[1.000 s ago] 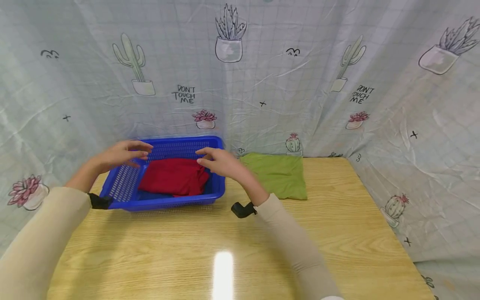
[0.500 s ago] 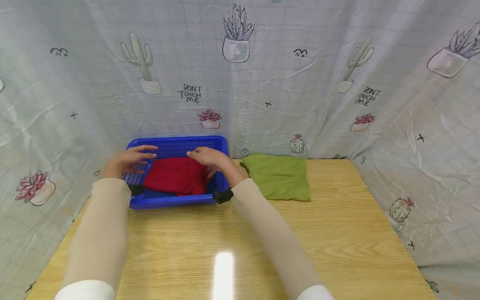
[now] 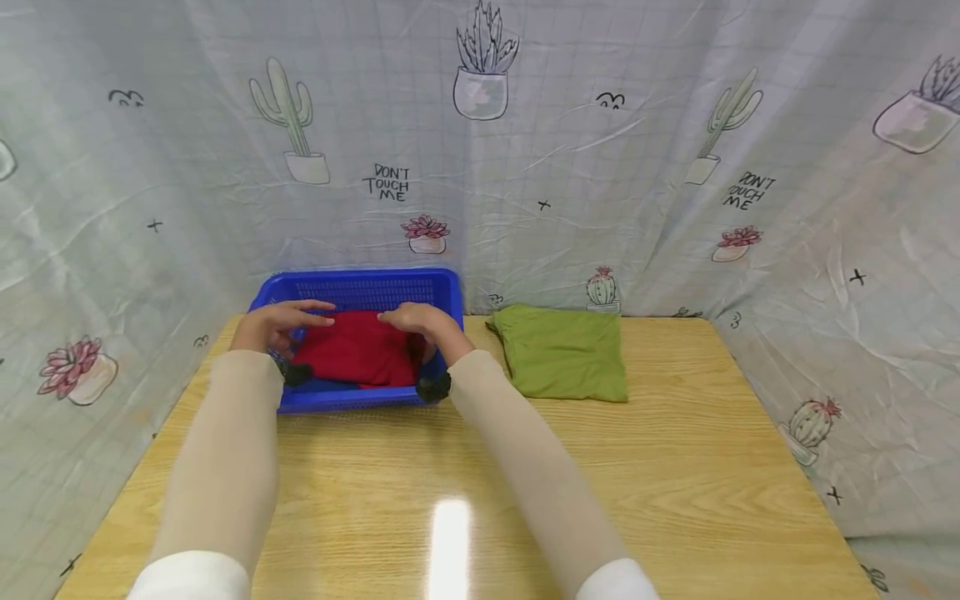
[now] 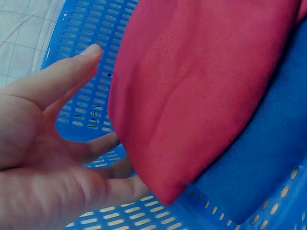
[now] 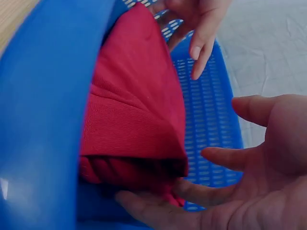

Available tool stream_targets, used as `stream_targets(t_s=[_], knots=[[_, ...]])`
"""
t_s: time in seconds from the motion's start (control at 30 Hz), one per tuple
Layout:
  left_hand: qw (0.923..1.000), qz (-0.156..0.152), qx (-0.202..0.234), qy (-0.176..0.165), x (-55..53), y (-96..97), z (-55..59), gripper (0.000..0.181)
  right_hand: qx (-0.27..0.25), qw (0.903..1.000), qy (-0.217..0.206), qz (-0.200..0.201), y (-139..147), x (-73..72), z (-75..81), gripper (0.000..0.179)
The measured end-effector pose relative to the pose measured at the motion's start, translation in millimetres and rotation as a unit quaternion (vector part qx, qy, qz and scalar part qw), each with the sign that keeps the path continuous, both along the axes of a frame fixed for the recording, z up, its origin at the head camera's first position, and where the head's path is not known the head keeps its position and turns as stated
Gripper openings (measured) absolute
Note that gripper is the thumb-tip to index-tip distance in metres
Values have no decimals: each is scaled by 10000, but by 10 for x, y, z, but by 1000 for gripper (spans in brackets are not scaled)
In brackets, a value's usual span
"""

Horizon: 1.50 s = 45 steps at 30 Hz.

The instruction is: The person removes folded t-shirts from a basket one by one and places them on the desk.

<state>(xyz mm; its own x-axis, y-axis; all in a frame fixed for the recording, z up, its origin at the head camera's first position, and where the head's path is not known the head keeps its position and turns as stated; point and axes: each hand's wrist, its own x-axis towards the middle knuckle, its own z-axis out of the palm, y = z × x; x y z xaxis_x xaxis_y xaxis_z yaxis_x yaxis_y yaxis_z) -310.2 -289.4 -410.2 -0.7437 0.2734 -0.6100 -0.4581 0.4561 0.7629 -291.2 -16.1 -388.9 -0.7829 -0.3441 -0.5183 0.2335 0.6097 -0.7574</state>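
Note:
A folded red cloth (image 3: 358, 350) lies in a blue plastic basket (image 3: 348, 402) at the back left of the table. Under it, a flat blue cloth (image 4: 249, 167) shows along one side in the left wrist view. My left hand (image 3: 279, 323) is at the red cloth's left end, its thumb apart and its lower fingertips tucked beneath the cloth's edge. At the right end, my right hand (image 3: 423, 320) has spread fingers, the lower ones reaching under the fold in the right wrist view. Neither thumb presses on the cloth.
A folded green cloth (image 3: 562, 354) lies on the wooden table (image 3: 660, 467) right of the basket. Behind and beside the table hangs a pale curtain (image 3: 540, 150) with cactus prints. The basket's perforated walls rise around both hands.
My left hand has moved right and down from over the basket's left side to the red cloth's end. The right hand has moved left and lower into the basket.

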Motion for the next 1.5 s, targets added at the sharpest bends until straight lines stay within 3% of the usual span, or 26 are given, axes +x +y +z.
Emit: stream_targets(t_s=[0.13,0.33,0.47,0.6,0.7,0.77,0.93,1.23,1.5], knots=[[9999,10,-48,-160,-5,-28,14,69,-635,9975,41,-323,-20,-39,-102,63],[9991,-151,-336,-219,-6,-67,54,52,-1303,9882,-551,-584,-4,-132,-184,67],[9985,-235,-473,-114,-13,-44,116,38,-1265,9883,-709,-477,29,-224,-157,67],[9988,-317,-366,-116,-25,-8,166,33,-1278,9901,-190,-545,41,-290,-95,68],[9983,-367,-285,-352,-29,7,167,30,-1152,9900,244,-782,35,-316,-93,65],[9975,-379,-255,-531,-34,8,151,24,-921,9919,302,-826,36,-324,-115,60],[9963,-325,-135,-786,-64,10,103,18,-442,9973,24,-593,64,-334,-177,61],[9941,-152,450,-971,-94,128,11,24,-762,9931,-825,-350,61,-400,-151,64],[9916,16,919,-913,-111,64,-116,25,-865,9916,-950,-125,71,-485,-240,62]])
